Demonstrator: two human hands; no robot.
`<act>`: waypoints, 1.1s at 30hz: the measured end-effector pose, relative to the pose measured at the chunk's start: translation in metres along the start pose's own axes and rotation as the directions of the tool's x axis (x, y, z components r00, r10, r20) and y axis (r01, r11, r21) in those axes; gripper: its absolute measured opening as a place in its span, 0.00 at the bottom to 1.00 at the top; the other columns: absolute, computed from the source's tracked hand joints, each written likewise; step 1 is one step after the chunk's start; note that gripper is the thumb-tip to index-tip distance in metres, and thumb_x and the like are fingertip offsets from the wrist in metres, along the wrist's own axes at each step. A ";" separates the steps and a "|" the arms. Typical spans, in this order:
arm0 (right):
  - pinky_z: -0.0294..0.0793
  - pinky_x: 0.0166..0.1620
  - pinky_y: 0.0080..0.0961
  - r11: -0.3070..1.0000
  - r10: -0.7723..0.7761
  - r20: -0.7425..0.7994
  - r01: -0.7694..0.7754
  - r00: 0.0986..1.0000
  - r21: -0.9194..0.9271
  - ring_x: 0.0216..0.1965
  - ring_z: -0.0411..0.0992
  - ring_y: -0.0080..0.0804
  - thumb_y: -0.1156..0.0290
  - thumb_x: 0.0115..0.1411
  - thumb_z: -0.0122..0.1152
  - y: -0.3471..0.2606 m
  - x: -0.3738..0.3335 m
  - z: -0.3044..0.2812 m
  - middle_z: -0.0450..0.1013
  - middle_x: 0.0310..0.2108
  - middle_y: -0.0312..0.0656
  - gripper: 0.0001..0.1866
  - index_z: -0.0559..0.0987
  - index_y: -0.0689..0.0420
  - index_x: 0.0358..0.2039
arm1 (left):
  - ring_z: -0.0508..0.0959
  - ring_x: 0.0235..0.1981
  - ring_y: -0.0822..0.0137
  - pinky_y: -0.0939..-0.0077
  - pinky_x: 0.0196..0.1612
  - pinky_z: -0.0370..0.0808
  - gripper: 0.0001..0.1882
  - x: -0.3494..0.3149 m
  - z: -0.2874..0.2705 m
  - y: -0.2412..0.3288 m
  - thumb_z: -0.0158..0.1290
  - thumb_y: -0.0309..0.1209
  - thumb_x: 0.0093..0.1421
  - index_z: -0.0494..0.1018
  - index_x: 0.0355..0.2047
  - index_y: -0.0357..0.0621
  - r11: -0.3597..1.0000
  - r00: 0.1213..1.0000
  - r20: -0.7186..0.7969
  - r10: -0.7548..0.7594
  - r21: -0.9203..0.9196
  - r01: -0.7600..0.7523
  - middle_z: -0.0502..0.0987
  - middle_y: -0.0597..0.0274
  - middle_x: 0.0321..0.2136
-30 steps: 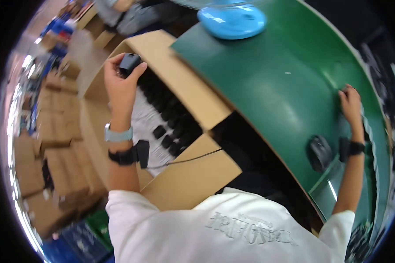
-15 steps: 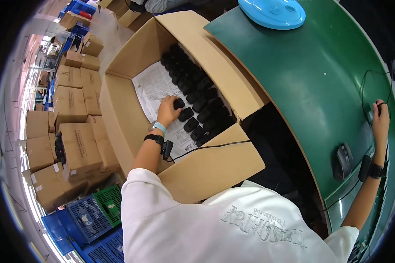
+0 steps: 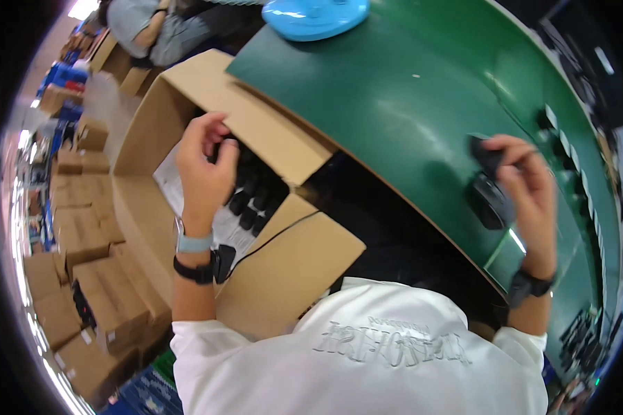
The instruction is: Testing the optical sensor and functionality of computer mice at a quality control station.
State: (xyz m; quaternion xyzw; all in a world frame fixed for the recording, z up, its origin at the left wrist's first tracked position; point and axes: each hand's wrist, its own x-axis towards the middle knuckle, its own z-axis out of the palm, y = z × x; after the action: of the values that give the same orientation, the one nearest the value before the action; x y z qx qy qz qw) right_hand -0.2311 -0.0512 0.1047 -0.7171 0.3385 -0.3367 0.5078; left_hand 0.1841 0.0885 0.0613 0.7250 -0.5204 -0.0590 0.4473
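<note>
My left hand (image 3: pixel 206 162) is raised over an open cardboard box (image 3: pixel 137 214), its fingers curled, the thumb apart and nothing visible between them. Below it, rounded black pieces (image 3: pixel 248 218) lie in rows inside the box, partly hidden by the hand. On the right, above the green table (image 3: pixel 394 138), my right hand (image 3: pixel 529 183) pinches a small dark piece (image 3: pixel 483 153) whose kind is blurred. A black computer mouse (image 3: pixel 491 200) is just beneath that piece, close to the right hand's fingers.
A blue plastic lid-like item (image 3: pixel 315 17) sits at the table's far edge. Stacked cartons (image 3: pixel 111 297) and a blue crate (image 3: pixel 145 398) stand to my left. A person (image 3: pixel 152 34) sits beyond the box. A black cable (image 3: pixel 277 235) runs from my left wrist over the box flap.
My left hand has lifted off the black pieces and opened. My right hand has moved left from the table's right side to near the mouse. The view has shifted.
</note>
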 end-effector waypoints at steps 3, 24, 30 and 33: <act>0.70 0.55 0.27 0.989 -0.034 0.127 0.016 0.991 0.145 0.52 0.73 0.30 0.75 0.65 0.60 0.010 -0.007 0.031 0.75 0.52 0.45 0.05 0.74 0.61 0.38 | 0.77 0.42 0.65 0.71 0.47 0.74 0.33 0.001 0.050 0.102 0.65 0.24 0.50 0.69 0.57 0.39 0.937 0.859 0.382 0.340 -0.220 -0.273 0.77 0.60 0.40; 0.81 0.40 0.23 0.852 0.244 -0.294 -0.060 0.924 0.519 0.38 0.78 0.25 0.77 0.64 0.65 0.054 -0.045 0.065 0.79 0.39 0.42 0.06 0.80 0.65 0.39 | 0.83 0.32 0.68 0.74 0.37 0.80 0.27 -0.042 0.175 0.134 0.71 0.31 0.49 0.72 0.46 0.38 0.809 0.669 0.634 0.387 -0.582 0.083 0.82 0.56 0.33; 0.81 0.43 0.21 0.897 0.216 -0.342 -0.047 0.914 0.440 0.39 0.77 0.23 0.78 0.62 0.68 0.054 -0.045 0.072 0.79 0.36 0.37 0.06 0.81 0.65 0.39 | 0.84 0.32 0.66 0.73 0.37 0.80 0.27 -0.054 0.180 0.135 0.71 0.32 0.49 0.71 0.46 0.38 0.816 0.752 0.560 0.347 -0.576 0.052 0.82 0.55 0.33; 0.79 0.39 0.21 0.895 0.237 -0.343 -0.066 0.909 0.442 0.36 0.78 0.24 0.78 0.59 0.70 0.055 -0.044 0.071 0.79 0.35 0.38 0.07 0.81 0.63 0.38 | 0.82 0.32 0.68 0.73 0.38 0.79 0.28 -0.052 0.182 0.134 0.71 0.32 0.49 0.71 0.47 0.38 0.832 0.759 0.544 0.358 -0.555 0.005 0.81 0.57 0.32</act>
State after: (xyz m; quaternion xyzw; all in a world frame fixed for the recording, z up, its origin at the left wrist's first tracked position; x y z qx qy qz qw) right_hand -0.2044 0.0066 0.0273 -0.4803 0.4076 -0.4954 0.5981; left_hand -0.0340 0.0158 0.0285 0.4577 -0.6713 -0.3920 0.4315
